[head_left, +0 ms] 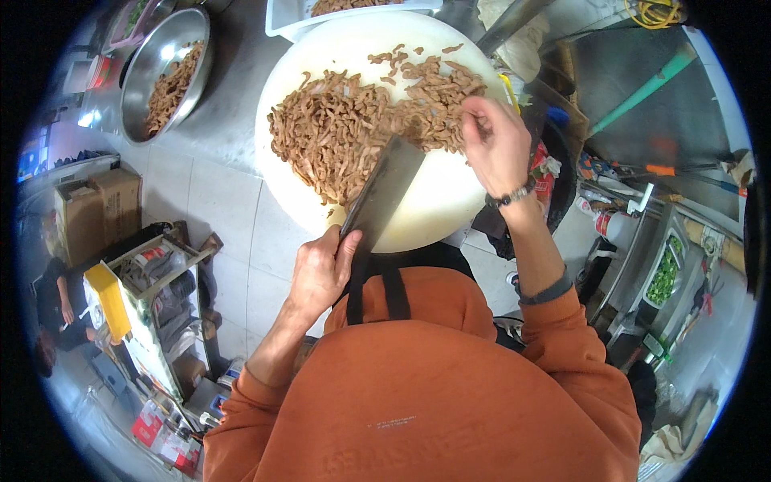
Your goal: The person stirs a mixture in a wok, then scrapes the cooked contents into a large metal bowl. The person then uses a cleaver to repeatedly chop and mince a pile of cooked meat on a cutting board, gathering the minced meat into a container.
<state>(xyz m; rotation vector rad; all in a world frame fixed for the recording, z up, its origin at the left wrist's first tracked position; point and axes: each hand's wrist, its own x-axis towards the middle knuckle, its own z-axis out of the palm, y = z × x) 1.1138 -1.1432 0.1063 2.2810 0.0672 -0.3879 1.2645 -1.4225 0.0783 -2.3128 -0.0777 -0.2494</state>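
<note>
On a round white cutting board lies a wide spread of cooked brown meat strips, heaped at the left and thinner toward the right. My left hand is wrapped round the handle of a cleaver, whose dark broad blade slants up and right against the near side of the meat. Over the right edge of the spread, my right hand is bent with its fingers curled toward the thumb. Whatever its fingertips pinch, if anything, is hidden.
A steel bowl of similar strips stands at the left, and a white tray with more is beyond the board. A metal shelf cart is on the left floor. Chopped greens fill a container at the right. Another person is far left.
</note>
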